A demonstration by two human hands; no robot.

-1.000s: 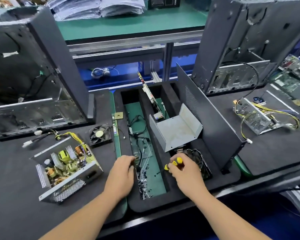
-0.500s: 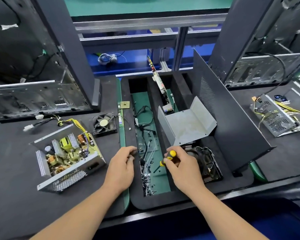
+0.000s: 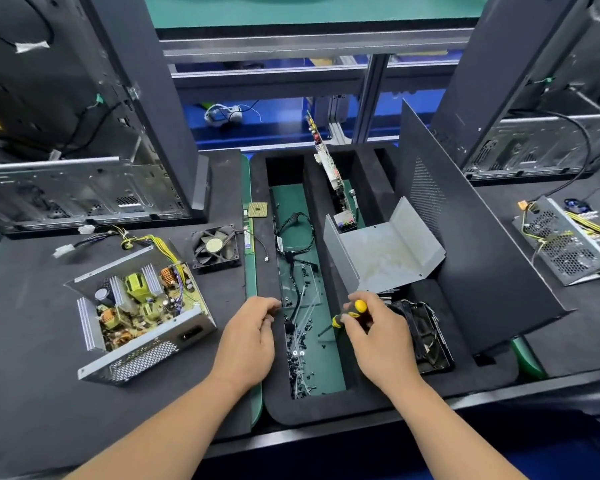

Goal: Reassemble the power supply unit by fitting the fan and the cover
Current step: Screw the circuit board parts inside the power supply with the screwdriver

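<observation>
The open power supply unit (image 3: 139,313) lies at the left on the dark mat, its circuit board exposed. Behind it and a little to the right rests the loose black fan (image 3: 215,248). The bent grey metal cover (image 3: 385,249) stands in the foam tray (image 3: 371,400) at centre right. My right hand (image 3: 378,332) grips a yellow-and-black screwdriver (image 3: 349,314), its tip pointing down-left into the tray's green-floored slot. My left hand (image 3: 248,336) rests on the tray's left rim with fingers curled, pinching together at the slot's edge; whether it holds anything is hidden.
Several loose screws (image 3: 300,355) and black cables lie in the slot. A second fan (image 3: 421,337) sits in the tray right of my right hand. Open computer cases (image 3: 70,188) stand left and right, a black side panel (image 3: 465,237) leans right, another power supply (image 3: 565,244) far right.
The view has tilted and come nearer. My right hand has lifted the screwdriver slightly and turned it; my left hand has drawn back from the slot to its left rim.
</observation>
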